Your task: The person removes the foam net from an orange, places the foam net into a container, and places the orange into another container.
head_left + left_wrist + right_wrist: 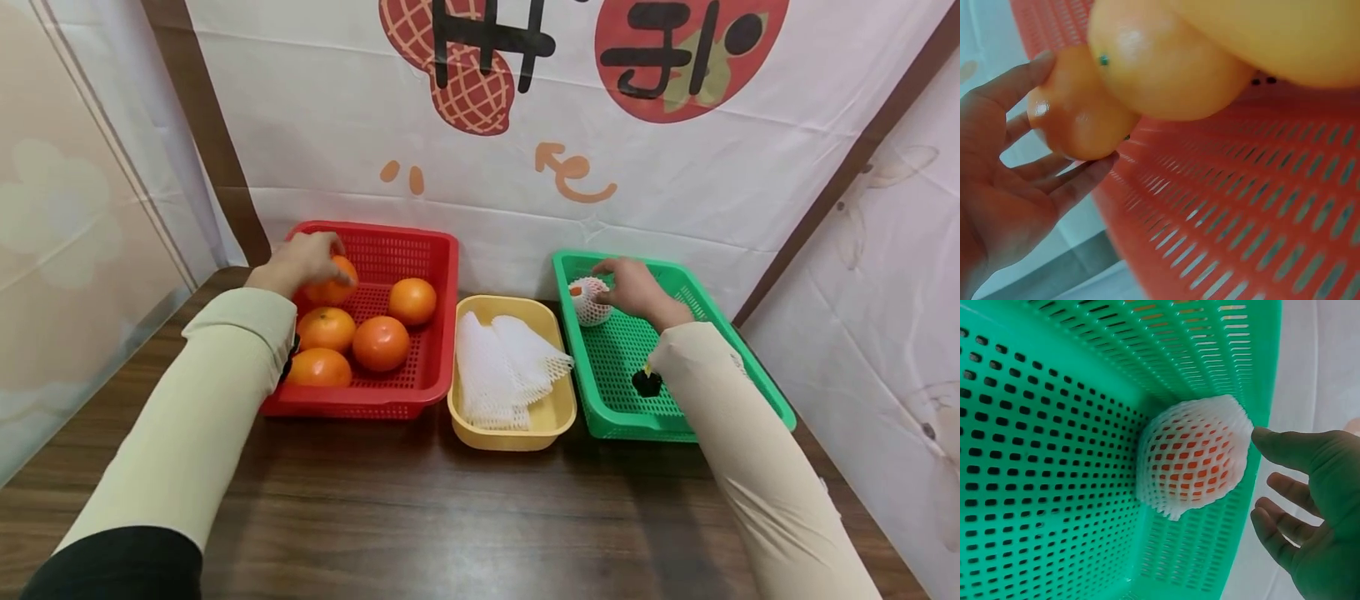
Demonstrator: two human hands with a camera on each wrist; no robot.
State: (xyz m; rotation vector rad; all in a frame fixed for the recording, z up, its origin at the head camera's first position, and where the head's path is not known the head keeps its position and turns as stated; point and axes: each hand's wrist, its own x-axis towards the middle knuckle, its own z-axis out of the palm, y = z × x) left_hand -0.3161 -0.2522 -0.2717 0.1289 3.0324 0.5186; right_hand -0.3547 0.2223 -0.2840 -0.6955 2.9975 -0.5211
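Observation:
At the back left of the red basket [431,367], my left hand [300,265] holds an orange [332,287]. In the left wrist view, the thumb lies on one side of that orange [1079,109] and the fingers [1088,181] on the other. Several more oranges [381,343] lie in the same basket. Over the green basket [618,367] is my right hand [633,287], beside an orange in a white foam net [590,302] in its back left corner. The right wrist view shows the thumb at the edge of the net [1191,456], with the other fingers apart from it.
Between the two baskets stands a yellow tub [513,437] with several white foam nets [498,367] in it. All three rest on a dark wooden table [480,517]. A printed white cloth [315,125] hangs behind them, and cloth also hangs at both sides.

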